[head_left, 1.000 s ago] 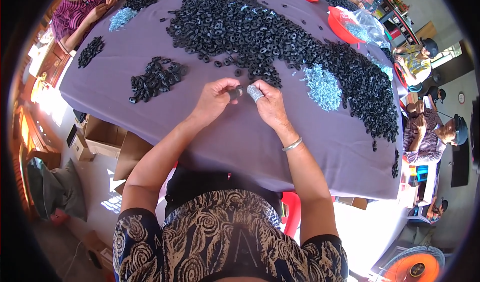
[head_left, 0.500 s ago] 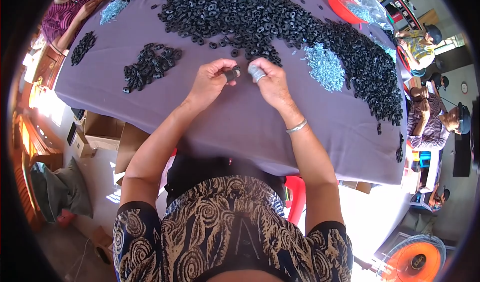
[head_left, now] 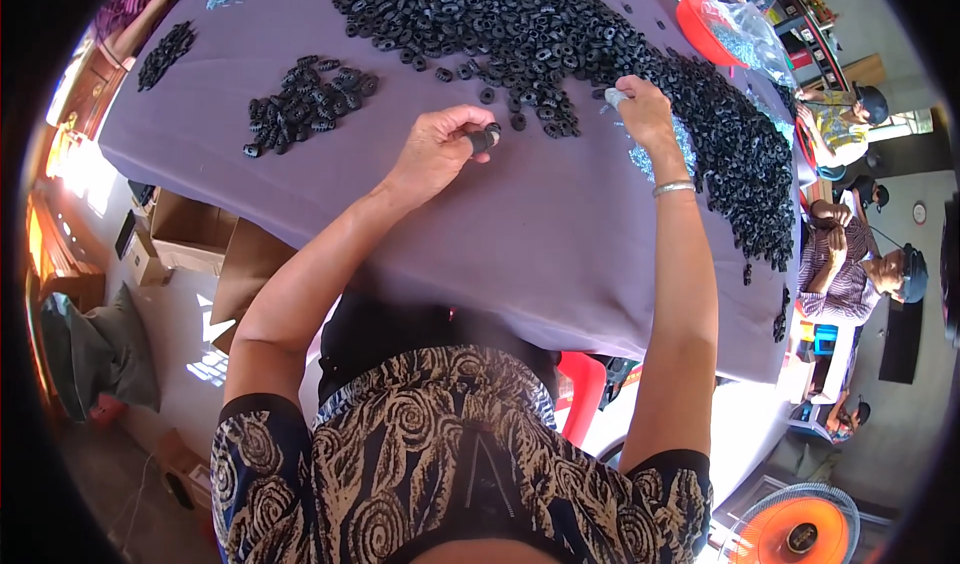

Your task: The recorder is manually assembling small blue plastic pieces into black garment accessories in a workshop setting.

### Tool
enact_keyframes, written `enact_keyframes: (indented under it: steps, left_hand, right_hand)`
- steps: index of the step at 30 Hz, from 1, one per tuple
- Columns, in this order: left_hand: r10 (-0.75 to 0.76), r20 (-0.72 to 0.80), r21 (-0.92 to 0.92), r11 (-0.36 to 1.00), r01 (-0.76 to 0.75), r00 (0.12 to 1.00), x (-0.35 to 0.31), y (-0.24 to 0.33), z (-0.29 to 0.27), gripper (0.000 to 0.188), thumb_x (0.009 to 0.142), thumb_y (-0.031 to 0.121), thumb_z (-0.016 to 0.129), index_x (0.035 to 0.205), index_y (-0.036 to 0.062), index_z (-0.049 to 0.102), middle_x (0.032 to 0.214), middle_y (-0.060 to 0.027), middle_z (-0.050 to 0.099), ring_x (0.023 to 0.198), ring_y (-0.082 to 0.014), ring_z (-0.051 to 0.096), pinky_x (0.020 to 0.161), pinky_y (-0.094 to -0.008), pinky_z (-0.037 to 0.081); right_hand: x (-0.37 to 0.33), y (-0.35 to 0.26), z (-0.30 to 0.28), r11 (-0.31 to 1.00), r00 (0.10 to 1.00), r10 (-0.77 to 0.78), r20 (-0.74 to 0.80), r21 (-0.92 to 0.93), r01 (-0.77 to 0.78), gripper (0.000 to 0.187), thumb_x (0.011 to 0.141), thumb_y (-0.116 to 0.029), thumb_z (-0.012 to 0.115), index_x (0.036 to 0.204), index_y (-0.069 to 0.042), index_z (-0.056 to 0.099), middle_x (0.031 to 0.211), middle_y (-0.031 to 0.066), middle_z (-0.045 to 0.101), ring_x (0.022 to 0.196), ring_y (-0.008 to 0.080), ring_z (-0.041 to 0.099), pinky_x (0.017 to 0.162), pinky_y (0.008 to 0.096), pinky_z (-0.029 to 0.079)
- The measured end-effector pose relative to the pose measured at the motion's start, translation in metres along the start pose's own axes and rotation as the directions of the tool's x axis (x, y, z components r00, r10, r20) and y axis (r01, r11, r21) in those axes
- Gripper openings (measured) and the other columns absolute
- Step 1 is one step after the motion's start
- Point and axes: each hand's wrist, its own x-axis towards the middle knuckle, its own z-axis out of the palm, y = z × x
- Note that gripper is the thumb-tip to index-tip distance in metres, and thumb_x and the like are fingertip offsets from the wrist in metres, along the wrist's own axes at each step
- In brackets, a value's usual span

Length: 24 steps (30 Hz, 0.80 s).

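Left hand (head_left: 432, 152) pinching small black rubber ring (head_left: 484, 139) above purple-clothed table (head_left: 520, 244). Right hand (head_left: 645, 114) closed on pale part at big black ring pile (head_left: 560, 34). Brown cardboard boxes (head_left: 180, 229) on floor left.

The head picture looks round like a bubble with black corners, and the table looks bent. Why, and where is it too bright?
In the head view, the fisheye lens bends straight lines, so the purple table curves and the rim goes black. Sunlight glares white on the floor at the left edge. The left hand and right hand look sharp.
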Motion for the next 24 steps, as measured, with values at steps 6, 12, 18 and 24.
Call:
enact_keyframes:
  steps: [6, 12, 18, 24]
  left_hand:
    - [0.016, 0.006, -0.068, 0.998, -0.016, 1.000, 0.001, -0.003, 0.001, 0.012, 0.087, 0.003, 0.059, 0.098, 0.0024, 0.063, 0.087, -0.0004, 0.062, 0.075, -0.0063, 0.055, 0.067, -0.0223, 0.048]
    - [-0.011, -0.042, -0.041, 0.999, 0.009, 0.999, 0.001, 0.001, 0.006, 0.011, 0.086, -0.002, 0.056, 0.093, 0.0016, 0.064, 0.083, 0.0019, 0.060, 0.073, -0.0048, 0.053, 0.066, -0.0215, 0.048]
    - [0.019, -0.010, -0.054, 0.998, -0.019, 1.000, 0.001, -0.001, 0.004, 0.013, 0.086, -0.003, 0.055, 0.095, 0.0023, 0.063, 0.085, 0.0014, 0.059, 0.076, -0.0059, 0.053, 0.065, -0.0220, 0.048]
    - [0.036, -0.022, -0.039, 0.999, -0.037, 0.999, -0.001, -0.001, 0.006, 0.014, 0.086, -0.004, 0.054, 0.095, 0.0019, 0.063, 0.086, 0.0010, 0.060, 0.074, -0.0058, 0.053, 0.065, -0.0213, 0.047]
  right_hand:
    - [0.022, -0.003, 0.017, 0.941, 0.998, -0.066, -0.002, -0.334, 0.061, 0.036, 0.075, -0.027, 0.073, 0.102, -0.005, 0.064, 0.098, 0.0157, 0.064, 0.092, 0.0297, 0.062, 0.084, 0.0373, 0.048]
    - [0.035, -0.017, 0.011, 0.954, 0.985, 0.108, 0.137, -0.294, -0.063, 0.040, 0.074, -0.025, 0.073, 0.105, -0.003, 0.061, 0.100, 0.0191, 0.065, 0.097, 0.0326, 0.062, 0.084, 0.0379, 0.049]
    - [0.038, -0.008, 0.017, 0.971, 0.993, 0.033, 0.114, -0.238, -0.005, 0.035, 0.073, -0.019, 0.072, 0.102, -0.003, 0.062, 0.102, 0.0167, 0.065, 0.097, 0.0301, 0.062, 0.084, 0.0366, 0.049]
    - [0.040, -0.006, 0.030, 0.985, 0.992, -0.061, 0.110, -0.155, 0.078, 0.032, 0.071, -0.015, 0.070, 0.101, -0.004, 0.063, 0.100, 0.0152, 0.064, 0.095, 0.0290, 0.062, 0.083, 0.0360, 0.049]
